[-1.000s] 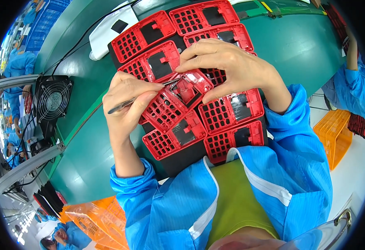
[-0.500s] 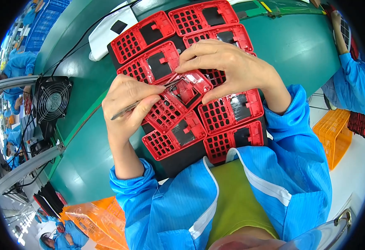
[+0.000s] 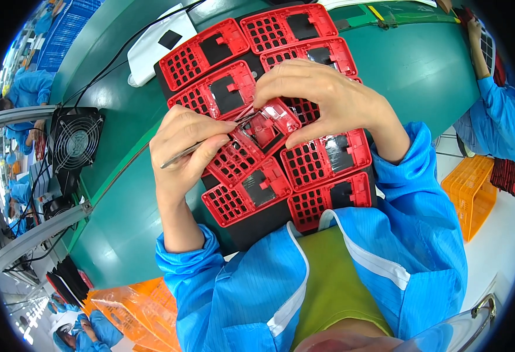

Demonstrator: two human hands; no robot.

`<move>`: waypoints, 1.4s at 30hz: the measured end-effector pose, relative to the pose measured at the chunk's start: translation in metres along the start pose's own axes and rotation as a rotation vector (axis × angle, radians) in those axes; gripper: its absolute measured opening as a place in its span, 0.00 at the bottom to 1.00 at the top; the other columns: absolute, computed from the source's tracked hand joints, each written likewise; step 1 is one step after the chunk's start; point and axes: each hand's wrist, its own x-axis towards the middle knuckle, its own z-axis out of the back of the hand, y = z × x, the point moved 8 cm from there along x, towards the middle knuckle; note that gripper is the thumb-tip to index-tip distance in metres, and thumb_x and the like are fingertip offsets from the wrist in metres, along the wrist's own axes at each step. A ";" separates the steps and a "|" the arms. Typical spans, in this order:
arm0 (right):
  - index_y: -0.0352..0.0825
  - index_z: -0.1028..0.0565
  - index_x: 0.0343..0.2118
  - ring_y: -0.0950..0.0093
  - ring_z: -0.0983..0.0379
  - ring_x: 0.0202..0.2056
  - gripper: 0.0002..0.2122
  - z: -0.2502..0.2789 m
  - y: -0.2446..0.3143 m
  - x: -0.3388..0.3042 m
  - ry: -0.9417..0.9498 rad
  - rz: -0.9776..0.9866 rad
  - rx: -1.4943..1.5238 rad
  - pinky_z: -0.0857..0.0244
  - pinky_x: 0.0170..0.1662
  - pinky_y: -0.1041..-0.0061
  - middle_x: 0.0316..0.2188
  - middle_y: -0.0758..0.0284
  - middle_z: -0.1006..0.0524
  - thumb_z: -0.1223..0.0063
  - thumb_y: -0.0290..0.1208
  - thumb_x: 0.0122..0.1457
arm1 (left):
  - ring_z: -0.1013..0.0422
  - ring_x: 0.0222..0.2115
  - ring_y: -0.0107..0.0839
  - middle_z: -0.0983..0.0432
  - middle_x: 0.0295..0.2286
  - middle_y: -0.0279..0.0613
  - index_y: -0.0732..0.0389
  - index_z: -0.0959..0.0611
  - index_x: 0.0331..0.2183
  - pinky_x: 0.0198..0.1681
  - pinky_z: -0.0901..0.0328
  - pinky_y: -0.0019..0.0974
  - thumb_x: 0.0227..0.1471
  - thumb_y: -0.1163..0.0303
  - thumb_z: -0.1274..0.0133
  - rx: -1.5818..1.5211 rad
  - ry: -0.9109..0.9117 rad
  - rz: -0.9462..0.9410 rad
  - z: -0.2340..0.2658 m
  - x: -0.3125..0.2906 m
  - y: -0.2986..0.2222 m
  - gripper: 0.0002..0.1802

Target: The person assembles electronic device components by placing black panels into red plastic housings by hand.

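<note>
A slim pair of metal tweezers [image 3: 179,156] is pinched between the thumb and fingers of my left hand [image 3: 182,144]. Its tips reach over a red plastic housing [image 3: 232,163] that lies tilted across the other housings. My right hand [image 3: 323,94] is curled round the far right end of this housing, fingertips at the upper edge and thumb at the right edge. Inside that end shows a shiny, clear-looking patch; what the tweezer tips touch is too small to tell. Beneath and around it, several similar red housings [image 3: 326,157] with grid holes and black rectangles lie in rows on a black board [image 3: 243,230].
The green table [image 3: 422,64] carries a white sheet with a black square [image 3: 170,39] at the far left. A black fan [image 3: 76,142] stands left beside a metal frame. Orange crates [image 3: 469,190] sit low on either side. A co-worker's blue sleeve [image 3: 492,111] shows at right.
My left hand has shifted slightly to the right with the tweezers. My right hand keeps its grip on the tilted housing, and the whole view has moved a little.
</note>
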 end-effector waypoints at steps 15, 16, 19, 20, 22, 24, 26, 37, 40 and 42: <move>0.37 0.24 0.46 0.62 0.31 0.47 0.26 -0.008 0.005 -0.002 0.073 0.030 -0.120 0.36 0.47 0.65 0.48 0.62 0.29 0.31 0.38 0.41 | 0.30 0.25 0.30 0.19 0.26 0.39 0.63 0.14 0.30 0.31 0.39 0.32 0.41 0.73 0.38 -0.088 -0.030 0.037 0.017 -0.004 0.006 0.09; 0.36 0.24 0.45 0.62 0.31 0.46 0.26 -0.006 0.005 -0.001 0.055 0.036 -0.106 0.36 0.47 0.65 0.46 0.62 0.29 0.31 0.37 0.40 | 0.30 0.25 0.30 0.19 0.26 0.39 0.63 0.14 0.30 0.31 0.39 0.32 0.41 0.73 0.38 -0.088 -0.030 0.039 0.020 -0.006 0.004 0.09; 0.34 0.26 0.45 0.61 0.30 0.45 0.27 -0.004 0.003 0.000 0.005 0.030 -0.059 0.35 0.48 0.64 0.44 0.62 0.28 0.31 0.34 0.39 | 0.31 0.24 0.30 0.19 0.25 0.39 0.64 0.14 0.30 0.31 0.39 0.32 0.41 0.73 0.38 -0.070 -0.082 0.065 0.027 -0.008 0.004 0.09; 0.34 0.28 0.47 0.60 0.30 0.45 0.28 -0.001 0.001 -0.001 -0.030 0.018 -0.022 0.35 0.48 0.64 0.44 0.61 0.27 0.31 0.34 0.39 | 0.32 0.24 0.29 0.19 0.24 0.39 0.64 0.14 0.29 0.30 0.39 0.32 0.41 0.73 0.38 -0.073 -0.067 0.088 0.023 -0.008 0.007 0.09; 0.34 0.29 0.47 0.60 0.30 0.46 0.29 0.000 0.002 0.000 -0.017 0.007 0.002 0.35 0.49 0.64 0.44 0.61 0.27 0.31 0.33 0.39 | 0.33 0.24 0.28 0.19 0.24 0.38 0.64 0.13 0.29 0.30 0.40 0.31 0.41 0.73 0.37 -0.072 -0.057 0.116 0.018 -0.008 0.011 0.09; 0.34 0.31 0.48 0.59 0.30 0.46 0.31 -0.001 0.002 0.000 -0.007 -0.007 0.026 0.35 0.49 0.64 0.44 0.60 0.26 0.30 0.33 0.39 | 0.35 0.23 0.27 0.19 0.24 0.36 0.63 0.13 0.29 0.29 0.40 0.31 0.41 0.73 0.37 -0.107 -0.042 0.143 0.011 -0.009 0.015 0.08; 0.34 0.31 0.47 0.59 0.29 0.46 0.30 -0.001 0.001 -0.001 -0.013 -0.020 0.013 0.35 0.49 0.64 0.44 0.61 0.26 0.30 0.32 0.38 | 0.36 0.23 0.27 0.18 0.25 0.36 0.62 0.13 0.29 0.29 0.40 0.30 0.41 0.73 0.37 -0.120 -0.041 0.139 0.010 -0.010 0.018 0.08; 0.35 0.31 0.47 0.58 0.29 0.46 0.30 -0.002 0.000 -0.001 -0.004 -0.025 0.012 0.35 0.49 0.64 0.44 0.61 0.26 0.30 0.34 0.39 | 0.35 0.23 0.26 0.18 0.25 0.35 0.61 0.13 0.29 0.29 0.40 0.30 0.42 0.72 0.38 -0.112 -0.020 0.135 0.005 -0.009 0.020 0.08; 0.35 0.31 0.47 0.58 0.29 0.46 0.30 -0.002 -0.001 -0.001 -0.003 -0.028 0.019 0.35 0.50 0.63 0.44 0.60 0.26 0.31 0.35 0.39 | 0.35 0.23 0.26 0.18 0.26 0.35 0.61 0.13 0.29 0.30 0.40 0.30 0.42 0.72 0.38 -0.111 -0.027 0.130 0.007 -0.010 0.019 0.07; 0.35 0.31 0.47 0.58 0.30 0.47 0.30 -0.002 -0.001 -0.001 0.002 -0.036 0.032 0.35 0.50 0.63 0.44 0.60 0.26 0.31 0.35 0.39 | 0.34 0.24 0.27 0.18 0.26 0.35 0.61 0.13 0.29 0.30 0.39 0.30 0.42 0.72 0.38 -0.130 -0.033 0.115 0.010 -0.011 0.020 0.07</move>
